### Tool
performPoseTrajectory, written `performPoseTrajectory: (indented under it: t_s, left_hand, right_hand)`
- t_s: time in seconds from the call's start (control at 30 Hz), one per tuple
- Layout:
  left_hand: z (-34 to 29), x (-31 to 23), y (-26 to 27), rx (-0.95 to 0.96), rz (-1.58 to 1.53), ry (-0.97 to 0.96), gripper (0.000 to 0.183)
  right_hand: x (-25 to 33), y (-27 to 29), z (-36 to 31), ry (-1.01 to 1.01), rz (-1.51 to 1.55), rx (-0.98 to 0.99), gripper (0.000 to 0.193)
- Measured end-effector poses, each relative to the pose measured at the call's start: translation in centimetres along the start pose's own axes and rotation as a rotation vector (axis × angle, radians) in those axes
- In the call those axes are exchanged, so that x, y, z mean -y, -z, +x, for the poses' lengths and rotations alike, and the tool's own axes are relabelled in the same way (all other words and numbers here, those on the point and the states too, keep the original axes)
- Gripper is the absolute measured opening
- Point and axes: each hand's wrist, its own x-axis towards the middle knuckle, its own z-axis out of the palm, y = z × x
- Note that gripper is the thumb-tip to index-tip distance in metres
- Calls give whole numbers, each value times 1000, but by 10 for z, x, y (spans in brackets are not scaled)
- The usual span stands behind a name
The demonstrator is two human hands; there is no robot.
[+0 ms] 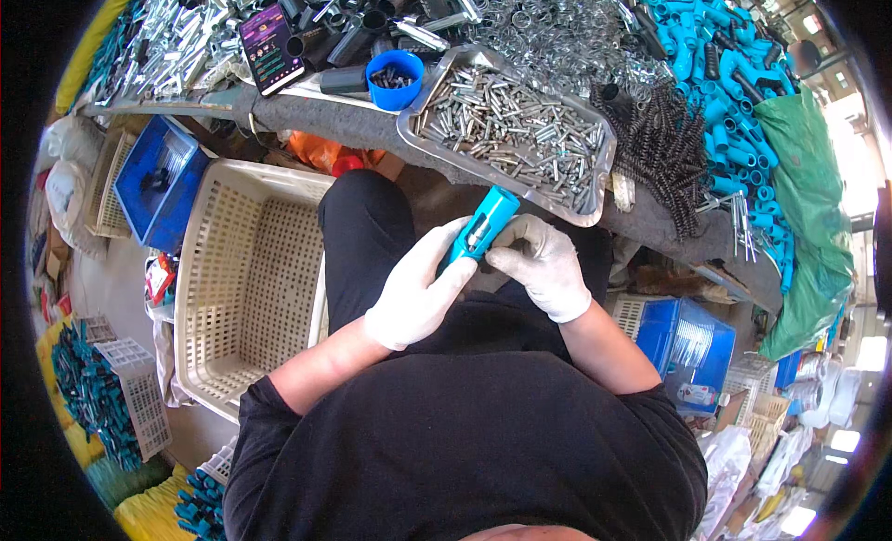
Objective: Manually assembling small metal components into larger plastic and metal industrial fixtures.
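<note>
In front of my lap, my white-gloved left hand (413, 295) is wrapped round a teal plastic tube (494, 213), which tilts up to the right. A slot in the tube's side shows a shiny metal part (477, 232) inside. My right hand (548, 271), gloved too, is beside the tube with its fingers curled in, close against the tube's right side. Whatever is between those fingers is hidden. Just beyond my hands, a metal tray (609, 155) full of small metal pins sits at the bench edge.
A blue cup (397, 93) of small dark parts and a phone (270, 48) lie on the bench. Black springs (650, 146) and teal handles (734, 104) are heaped on the right. A cream crate (200, 290) stands by my left leg. Blue bins (683, 341) stand lower right.
</note>
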Motion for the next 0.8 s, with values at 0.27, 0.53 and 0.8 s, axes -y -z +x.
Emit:
performPoseTrajectory:
  t_s: [0.27, 0.53, 0.8]
  left_hand:
    - [0, 1, 0, 49, -59, 127, 46]
    - [6, -10, 5, 128, -455, 376, 47]
    - [5, -9, -2, 57, -592, 390, 48]
  right_hand:
    - [5, 6, 4, -142, 181, 101, 16]
    - [3, 3, 3, -177, 257, 78, 17]
    - [-4, -2, 1, 19, -86, 2, 20]
